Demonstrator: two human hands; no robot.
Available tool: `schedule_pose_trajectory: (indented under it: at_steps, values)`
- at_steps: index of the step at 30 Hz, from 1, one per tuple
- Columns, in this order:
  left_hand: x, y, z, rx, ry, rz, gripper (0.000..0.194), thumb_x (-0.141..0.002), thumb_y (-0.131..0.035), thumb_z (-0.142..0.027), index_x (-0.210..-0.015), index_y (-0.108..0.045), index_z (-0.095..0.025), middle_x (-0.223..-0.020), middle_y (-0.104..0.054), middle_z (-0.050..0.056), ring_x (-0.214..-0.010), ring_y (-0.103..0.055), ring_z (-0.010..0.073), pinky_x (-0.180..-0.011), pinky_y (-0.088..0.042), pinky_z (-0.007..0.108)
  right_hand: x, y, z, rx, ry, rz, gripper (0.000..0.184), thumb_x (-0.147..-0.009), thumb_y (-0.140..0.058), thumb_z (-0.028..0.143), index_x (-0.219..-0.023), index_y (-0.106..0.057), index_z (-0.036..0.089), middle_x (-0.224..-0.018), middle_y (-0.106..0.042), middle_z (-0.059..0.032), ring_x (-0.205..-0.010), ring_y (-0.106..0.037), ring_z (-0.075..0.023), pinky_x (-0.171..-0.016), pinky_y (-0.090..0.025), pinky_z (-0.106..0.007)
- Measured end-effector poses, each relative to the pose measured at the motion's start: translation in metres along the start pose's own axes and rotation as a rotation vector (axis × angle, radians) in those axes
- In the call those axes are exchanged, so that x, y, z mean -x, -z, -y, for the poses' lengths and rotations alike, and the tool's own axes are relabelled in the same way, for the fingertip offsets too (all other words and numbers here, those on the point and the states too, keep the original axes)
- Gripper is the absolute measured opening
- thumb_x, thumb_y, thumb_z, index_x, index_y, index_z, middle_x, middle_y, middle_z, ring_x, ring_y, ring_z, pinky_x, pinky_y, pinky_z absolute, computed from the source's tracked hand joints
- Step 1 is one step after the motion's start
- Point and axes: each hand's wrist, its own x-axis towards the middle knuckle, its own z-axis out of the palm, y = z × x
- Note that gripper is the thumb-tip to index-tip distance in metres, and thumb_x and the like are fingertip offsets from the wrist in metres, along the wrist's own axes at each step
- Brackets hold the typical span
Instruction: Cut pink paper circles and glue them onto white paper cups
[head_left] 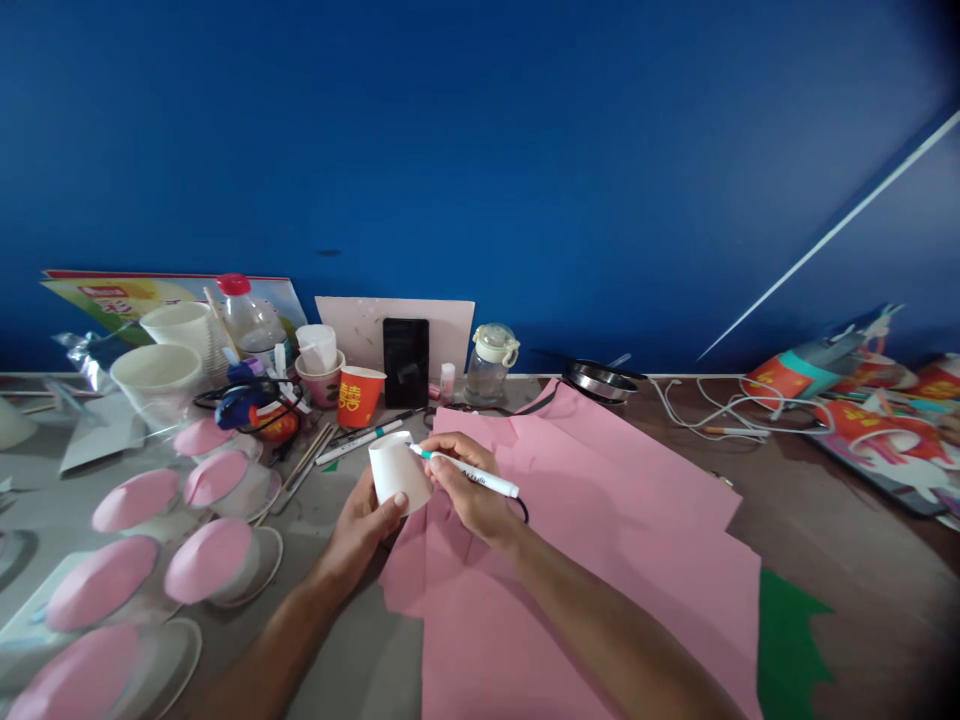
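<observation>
My left hand [373, 515] is closed around a plain white paper cup [396, 474], which is tilted with its narrow end up. My right hand [469, 485] grips a white acrylic marker [480, 477] with a teal collar. The marker's tip is at the cup's upper side; whether it touches cannot be made out. Beneath my right hand lie large sheets of pink paper [600, 530]. To the left, several upturned white cups topped with pink paper ovals [210, 562] stand in a cluster.
Behind my hands are a red cup [361, 396], a black phone [406, 362], a glass bottle [491, 366] and another marker [360, 442]. Stacked white cups [156, 380] stand at left. White cables [697, 410] and a black-rimmed metal dish [602, 380] lie at right. A blue wall [480, 150] closes the back.
</observation>
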Motion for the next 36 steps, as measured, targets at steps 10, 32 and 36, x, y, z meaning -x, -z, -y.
schedule_pose_trajectory:
  at_steps: [10,32,36]
  values:
    - [-0.0001,0.0008,-0.0010,0.017,-0.007,0.005,0.058,-0.067,-0.077,-0.043,-0.116,-0.059,-0.018,-0.087,-0.062,0.004,-0.067,-0.050,0.0130,-0.051,-0.034,0.020,-0.0010,0.0026,0.0009,0.102,0.008,0.020,0.017,-0.083,-0.055,0.028,-0.090,-0.067,0.019,-0.076,-0.064,-0.0023,-0.066,-0.056,-0.0139,-0.059,-0.043,-0.025]
    - [0.0017,0.0006,-0.0021,0.070,0.045,0.058,0.069,-0.063,-0.078,-0.046,-0.123,-0.056,-0.020,-0.092,-0.065,0.007,-0.071,-0.058,0.0171,-0.061,-0.044,0.025,-0.0063,0.0032,0.0051,-0.006,-0.011,-0.031,0.014,-0.081,-0.057,0.027,-0.089,-0.066,0.019,-0.072,-0.063,-0.0012,-0.064,-0.056,-0.0133,-0.059,-0.044,-0.024]
    - [0.0029,0.0013,-0.0032,0.098,0.068,0.070,0.078,-0.062,-0.079,-0.047,-0.131,-0.051,-0.024,-0.101,-0.066,0.009,-0.078,-0.061,0.0206,-0.065,-0.047,0.027,-0.0078,0.0033,0.0081,-0.029,-0.041,-0.045,0.015,-0.079,-0.058,0.030,-0.086,-0.065,0.019,-0.069,-0.061,-0.0002,-0.062,-0.054,-0.0126,-0.057,-0.045,-0.024]
